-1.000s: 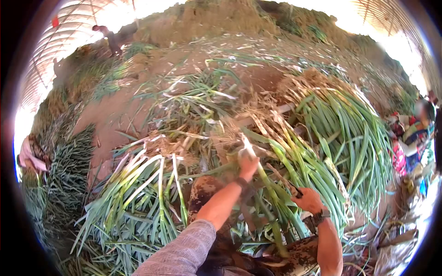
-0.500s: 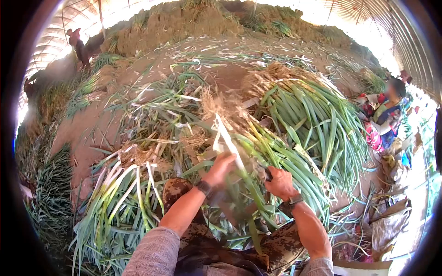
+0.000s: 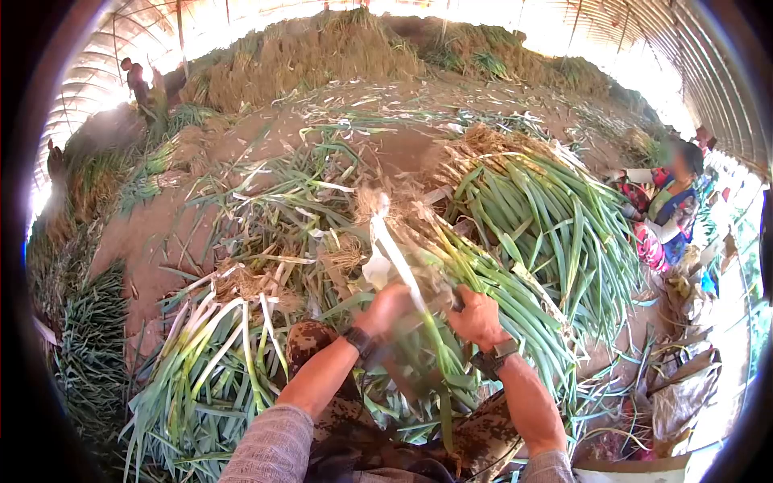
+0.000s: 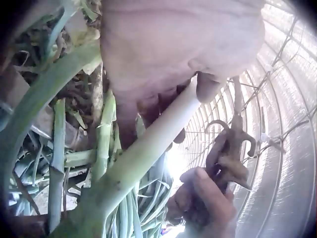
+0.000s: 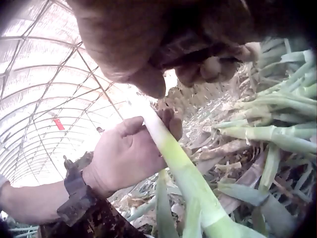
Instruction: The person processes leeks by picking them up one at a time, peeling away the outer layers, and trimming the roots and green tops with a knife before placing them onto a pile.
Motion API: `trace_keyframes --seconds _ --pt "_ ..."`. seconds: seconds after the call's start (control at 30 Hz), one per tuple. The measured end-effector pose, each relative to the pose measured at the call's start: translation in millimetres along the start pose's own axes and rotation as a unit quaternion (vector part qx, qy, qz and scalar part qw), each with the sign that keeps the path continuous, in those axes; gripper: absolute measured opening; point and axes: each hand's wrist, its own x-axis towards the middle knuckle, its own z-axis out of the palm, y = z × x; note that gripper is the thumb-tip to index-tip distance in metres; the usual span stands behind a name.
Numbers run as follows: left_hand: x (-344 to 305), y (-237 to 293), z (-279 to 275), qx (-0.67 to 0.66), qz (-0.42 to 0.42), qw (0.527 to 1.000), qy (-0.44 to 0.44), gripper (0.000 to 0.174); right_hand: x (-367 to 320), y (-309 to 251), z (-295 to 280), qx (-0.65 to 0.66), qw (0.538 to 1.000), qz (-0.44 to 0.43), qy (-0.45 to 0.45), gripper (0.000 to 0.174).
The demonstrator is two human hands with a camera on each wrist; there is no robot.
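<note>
My left hand (image 3: 386,308) holds a thick green onion (image 3: 400,262) by its pale stalk, roots pointing away and green leaves hanging toward my lap. The left wrist view shows the thumb and fingers around the white shaft (image 4: 148,144). Just right of the stalk, my right hand (image 3: 479,318) grips a dark blow gun (image 4: 230,153) with a slim nozzle and small hooks. In the right wrist view that hand is dark at the top, and the gun is mostly hidden. A loose white skin (image 3: 376,267) hangs beside the stalk, just beyond my left fingers.
A root-on heap of green onions (image 3: 555,209) lies to the right, and paler-stalked onions (image 3: 209,338) lie by my left knee. Scattered leaves and trimmings (image 3: 298,201) cover the ground ahead. A seated person (image 3: 672,201) is at the right; another person (image 3: 137,83) is far left.
The head view has swung right. My right hand has come up and closer to the left with the blow gun. White skin now stands away from the onion, which stays in my left hand.
</note>
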Motion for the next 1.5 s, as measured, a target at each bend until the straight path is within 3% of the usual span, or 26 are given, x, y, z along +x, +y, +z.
trace_keyframes --seconds 0.07,0.17,0.23,0.3,0.37,0.43,0.5,0.63,0.7,0.77,0.83,0.87,0.93,1.03,1.1,1.13,1.2,1.3,1.33,1.37,1.43,1.47,1.5 --pt "6 -10 -13 -0.028 -0.006 1.000 -0.008 0.035 -1 4 -3 -0.013 0.998 -0.043 -0.042 0.031" --pt "10 -18 -25 -0.120 -0.061 0.991 0.010 0.037 -3 9 1 -0.031 0.997 -0.034 -0.063 0.033" --pt "3 -14 0 -0.132 0.023 0.990 0.030 0.043 -5 5 -6 -0.006 0.998 -0.037 -0.050 0.030" --pt "-14 12 54 -0.149 0.018 0.986 0.070 0.051 -5 5 -10 0.015 0.999 -0.038 -0.036 0.030" --pt "-15 17 62 -0.166 0.013 0.980 0.109 0.062 -5 6 -9 0.030 0.994 -0.097 -0.031 0.031" --pt "-13 16 48 -0.088 0.019 0.996 0.012 0.081 -7 4 -7 0.034 0.996 -0.072 -0.028 0.030" --pt "-8 11 53 -0.096 -0.022 0.985 0.140 0.085 -6 5 -6 0.029 0.996 -0.083 -0.024 0.030" --pt "-7 8 56 -0.120 -0.027 0.990 0.071 0.088 -1 3 -11 0.043 0.995 -0.078 0.034 0.031" --pt "-7 4 53 -0.144 -0.040 0.986 0.074 0.088 3 8 -4 0.004 0.997 -0.062 -0.043 0.030" --pt "-6 4 50 -0.163 -0.045 0.981 0.098 0.090 1 8 -6 -0.007 0.997 -0.067 -0.043 0.029" --pt "-7 6 50 -0.159 -0.050 0.983 0.079 0.090 1 8 -7 0.030 0.995 -0.073 0.061 0.030" --pt "-8 6 51 -0.149 -0.055 0.986 0.052 0.091 0 9 -9 0.028 0.995 -0.073 0.059 0.030" --pt "-9 9 49 -0.149 -0.047 0.987 0.024 0.091 2 2 -21 0.007 0.998 -0.042 -0.056 0.030" --pt "-12 14 58 -0.168 -0.069 0.976 0.118 0.090 1 13 -17 -0.032 0.992 0.015 -0.120 0.030" --pt "-8 15 41 -0.053 0.056 0.996 -0.054 0.089 0 30 -18 -0.040 0.989 0.041 -0.136 0.033" --pt "-9 35 47 0.003 0.123 0.992 -0.036 0.087 -2 34 -22 -0.052 0.985 0.060 -0.150 0.036" --pt "-8 73 39 -0.046 0.181 0.981 0.044 0.083 -8 50 -22 -0.053 0.979 0.096 -0.174 0.040" --pt "-24 179 32 -0.048 0.288 0.933 0.210 0.074 -24 78 -20 -0.088 0.974 0.083 -0.193 0.041" --pt "-37 216 16 -0.014 0.337 0.930 0.146 0.061 -26 81 -24 -0.095 0.964 0.114 -0.222 0.043" --pt "-52 256 29 0.028 0.404 0.881 0.244 0.060 -27 80 -28 -0.091 0.963 0.115 -0.226 0.043" --pt "-96 343 28 0.074 0.420 0.881 0.206 0.058 -30 78 -36 -0.094 0.952 0.139 -0.258 0.044" --pt "-120 372 42 0.145 0.441 0.859 0.215 0.056 -31 88 -31 -0.091 0.958 0.129 -0.239 0.044" --pt "-137 391 78 0.198 0.501 0.770 0.342 0.052 -31 93 -30 -0.103 0.956 0.138 -0.238 0.043"
